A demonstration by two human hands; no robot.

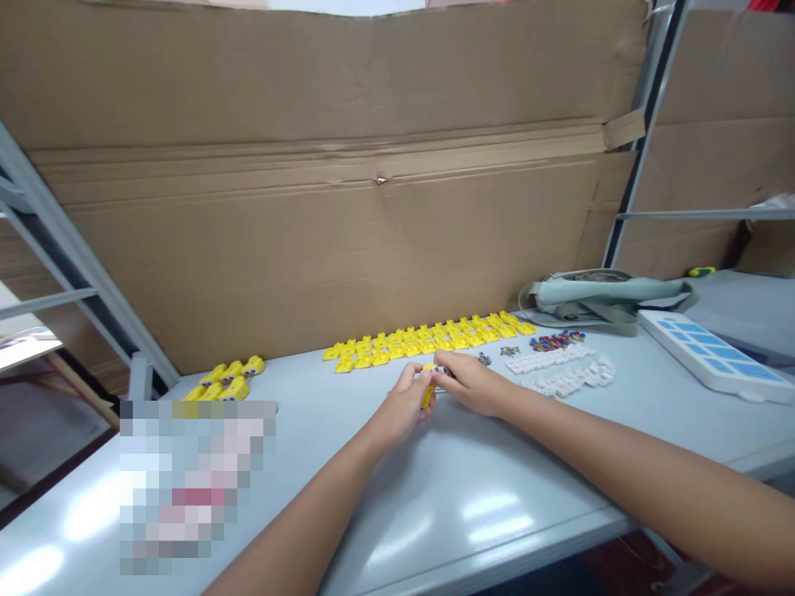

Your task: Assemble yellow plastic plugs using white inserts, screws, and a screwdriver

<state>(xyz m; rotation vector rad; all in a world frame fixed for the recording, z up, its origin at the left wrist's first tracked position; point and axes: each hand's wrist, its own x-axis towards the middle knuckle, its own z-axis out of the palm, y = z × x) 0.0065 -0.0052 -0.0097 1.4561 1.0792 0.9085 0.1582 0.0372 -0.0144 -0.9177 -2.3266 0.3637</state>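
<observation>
Mid-dial, the fingers of our left hand (403, 404) and right hand (470, 382) pinch a small yellow plastic piece (428, 396), with chunky yellow plastic blocks (235, 387) at nine o'clock seemingly done, and flat yellow plastic shells (430, 345) at twelve and small white plastic parts (550, 359) at three seemingly left.

White glare streaks the brightly lit table (304, 430), and coarse pixelation hides part of its left.

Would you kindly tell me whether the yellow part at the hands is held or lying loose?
Held: the left hand grips the yellow part, with the right hand at its upper end.
</observation>
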